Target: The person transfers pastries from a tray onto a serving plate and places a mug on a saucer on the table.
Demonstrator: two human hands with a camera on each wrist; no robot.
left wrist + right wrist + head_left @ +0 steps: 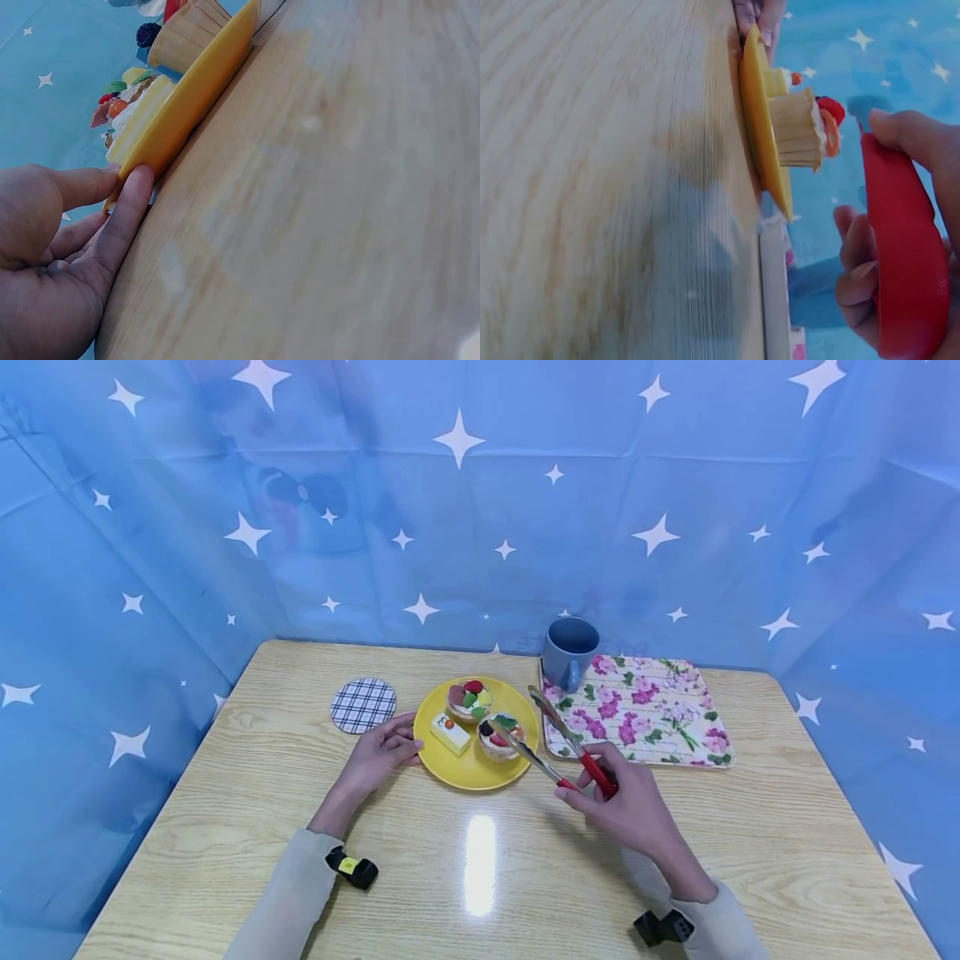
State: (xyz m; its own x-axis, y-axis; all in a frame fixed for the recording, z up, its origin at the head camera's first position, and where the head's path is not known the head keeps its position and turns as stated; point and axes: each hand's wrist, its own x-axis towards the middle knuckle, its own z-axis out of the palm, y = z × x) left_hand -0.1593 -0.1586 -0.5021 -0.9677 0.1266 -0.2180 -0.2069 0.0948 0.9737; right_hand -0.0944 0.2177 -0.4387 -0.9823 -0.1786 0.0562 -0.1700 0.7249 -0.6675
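A yellow plate stands mid-table and bears a rectangular cake slice and two fruit-topped tarts, one at the back and one at the right. My left hand pinches the plate's left rim between thumb and fingers; in the left wrist view the thumb lies against the yellow edge. Red-handled metal tongs are gripped in my right hand. Their arms are spread, one tip over the right tart, the other past the plate's right rim. Whether that tip touches the tart I cannot tell.
A floral tray lies right of the plate, with a blue-grey mug on its back left corner. Left of the plate is a round checked coaster. A blue starry curtain hangs behind the wooden table.
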